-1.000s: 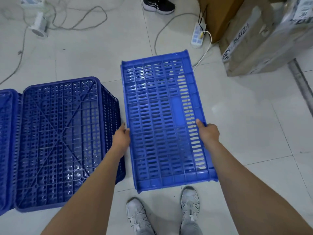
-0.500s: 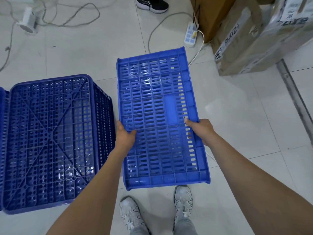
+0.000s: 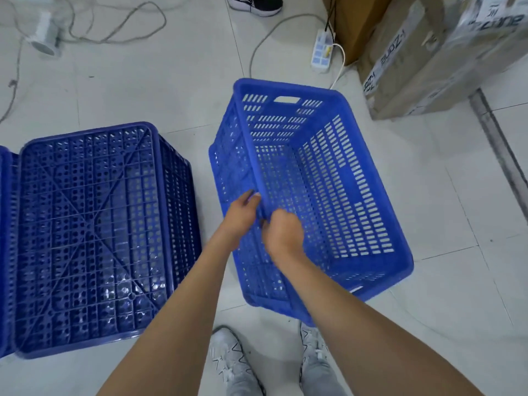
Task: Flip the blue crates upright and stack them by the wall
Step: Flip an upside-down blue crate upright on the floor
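A bright blue slotted crate (image 3: 337,178) is tilted in front of me, its open side facing up and to the right. Both hands hold its near left rim. My left hand (image 3: 243,215) grips the rim from outside. My right hand (image 3: 284,232) grips it from inside, fingers curled over the edge. To the left, a darker blue crate (image 3: 94,235) lies upside down on the floor, bottom up. The edge of another blue crate (image 3: 4,252) shows at the far left.
Cardboard boxes (image 3: 423,61) stand at the upper right. A white power strip (image 3: 321,51) and cables (image 3: 120,27) lie on the tiled floor ahead. Another person's dark shoe (image 3: 255,4) is at the top. My own grey shoes (image 3: 234,364) are below.
The bright blue crate was bottom up, held by both long sides. It has been turned over, its opening now faces up and right, and both hands have come together on its left rim.
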